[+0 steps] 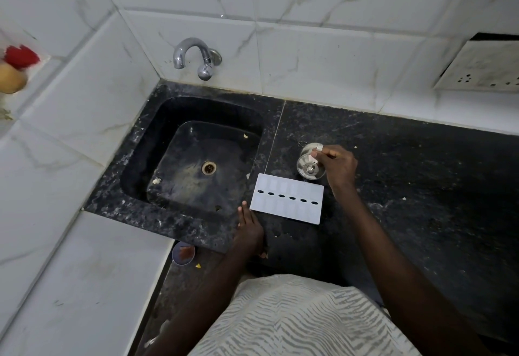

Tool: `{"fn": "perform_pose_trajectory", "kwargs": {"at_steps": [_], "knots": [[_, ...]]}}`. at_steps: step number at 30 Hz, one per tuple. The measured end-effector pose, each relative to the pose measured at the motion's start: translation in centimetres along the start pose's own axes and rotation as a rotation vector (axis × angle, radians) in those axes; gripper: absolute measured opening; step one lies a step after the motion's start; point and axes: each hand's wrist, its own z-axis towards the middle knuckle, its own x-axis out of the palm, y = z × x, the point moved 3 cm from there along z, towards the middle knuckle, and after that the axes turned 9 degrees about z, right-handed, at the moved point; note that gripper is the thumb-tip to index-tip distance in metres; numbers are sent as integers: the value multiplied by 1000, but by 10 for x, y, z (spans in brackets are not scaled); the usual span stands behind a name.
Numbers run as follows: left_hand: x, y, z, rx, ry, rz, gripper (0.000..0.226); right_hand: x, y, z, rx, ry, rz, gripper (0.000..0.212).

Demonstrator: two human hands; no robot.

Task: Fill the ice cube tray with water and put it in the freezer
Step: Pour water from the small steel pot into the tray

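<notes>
- The right hand (338, 164) closes its grip on the rim of a small steel vessel (309, 165), thumb and forefinger pinching the metal edge; whether the vessel holds water cannot be told.
- Just below that grip, the white ice cube tray (288, 199) lies flat on the dark stone table (421, 176), a row of dark oval slots across its middle; its cells look faint and appear unfilled.
- The left hand (249, 226) rests beside the tray's near-left corner, fingers spread and flat on the table, holding nothing.
- Left of the tray sits the sink (157, 142), with the tap (196, 56) on the tiled wall beyond it; no water is seen running.
- Risk, as a judgement: a two-finger pinch on a smooth rim may slip when the vessel tips, spilling water past the shallow cells; the unsteadied tray could also slide toward the sink edge.
</notes>
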Motion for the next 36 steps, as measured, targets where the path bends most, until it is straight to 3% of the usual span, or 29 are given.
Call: {"fn": "perform_pose_trajectory", "kwargs": {"at_steps": [6,15,26,36], "knots": [[2,1,1,-5,-5,0,136,11,-4,9,173,-60,25,21],[-1,0,0,0,2,-13,136,20,-4,3,67,22,23,14],[4,1,4,-16,-2,-35,120,24,1,2,0,80,36,18],[5,0,8,-27,36,-59,127,25,1,2,-8,68,41,20]]}}
